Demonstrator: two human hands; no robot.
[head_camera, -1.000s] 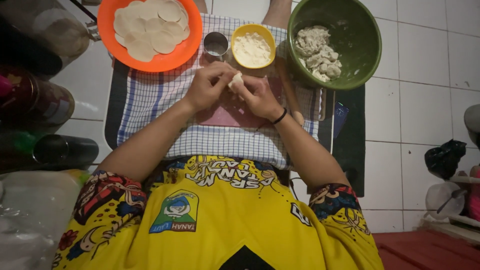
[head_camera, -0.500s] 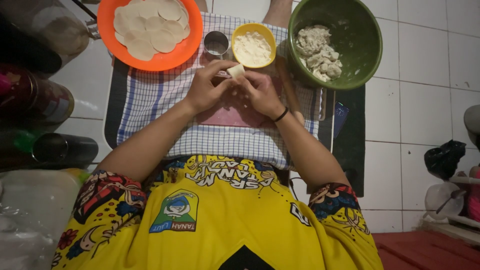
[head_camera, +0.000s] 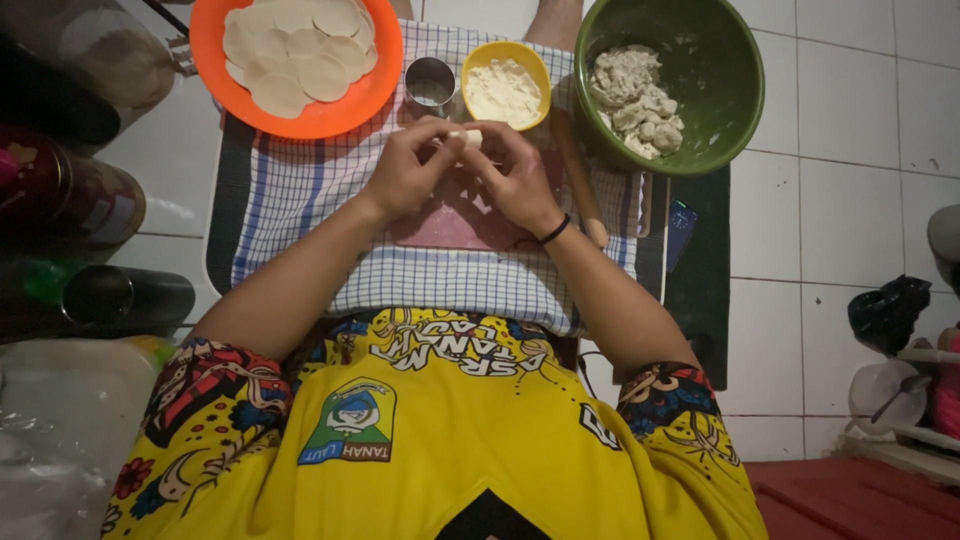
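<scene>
Both my hands are together over a pink board (head_camera: 445, 222) on a blue-checked cloth (head_camera: 290, 195). My left hand (head_camera: 408, 168) and my right hand (head_camera: 512, 178), a black band on its wrist, pinch one small pale dumpling wrapper (head_camera: 466, 135) between their fingertips. Just beyond the hands stand a small metal cup (head_camera: 430, 82) and a yellow bowl (head_camera: 505, 90) of white flour. An orange plate (head_camera: 335, 115) at the far left carries several round dough wrappers (head_camera: 290, 50). A green bowl (head_camera: 720, 90) at the far right holds pale minced filling (head_camera: 635, 95).
A wooden rolling pin (head_camera: 582, 190) lies to the right of my right hand. A dark phone (head_camera: 680, 222) rests on a black mat (head_camera: 700, 290). Jars and dark bottles (head_camera: 90, 200) crowd the left side. White tiled floor (head_camera: 840, 180) and a black bag (head_camera: 888, 312) are to the right.
Both hands have moved away from my body toward the cup and yellow bowl, still working the wrapper between the fingertips. Bowls and plate have stayed put.
</scene>
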